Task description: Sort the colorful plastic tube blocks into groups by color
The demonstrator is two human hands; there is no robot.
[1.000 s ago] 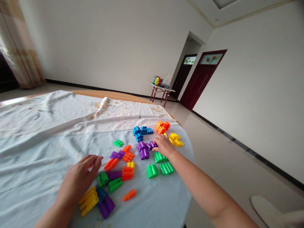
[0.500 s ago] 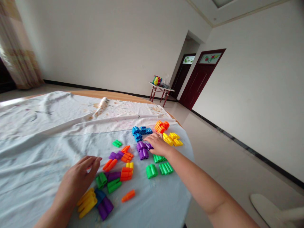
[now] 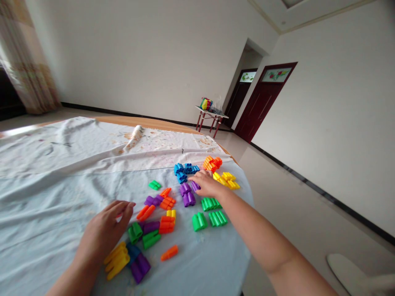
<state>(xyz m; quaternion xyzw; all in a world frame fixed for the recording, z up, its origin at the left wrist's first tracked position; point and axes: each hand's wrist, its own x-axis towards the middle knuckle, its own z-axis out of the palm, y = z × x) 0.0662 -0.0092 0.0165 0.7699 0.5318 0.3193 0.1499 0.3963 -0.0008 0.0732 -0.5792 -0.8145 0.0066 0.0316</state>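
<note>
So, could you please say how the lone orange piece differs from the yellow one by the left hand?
The orange piece is smaller than the yellow piece, which joins more tubes. The orange lies alone on the cloth; the yellow lies beside a blue piece. Both are plastic.

Two hands [image 3: 105, 232] [image 3: 206, 185] are working among six green plastic blocks [image 3: 199, 221], with two dark red doors [image 3: 259, 102] [image 3: 236, 92] standing beyond.

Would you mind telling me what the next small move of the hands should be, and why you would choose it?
I would probably have the right hand grip the purple tube block next, since its fingertips sit right against that block, while the left hand is further off, beside an orange block.
</note>
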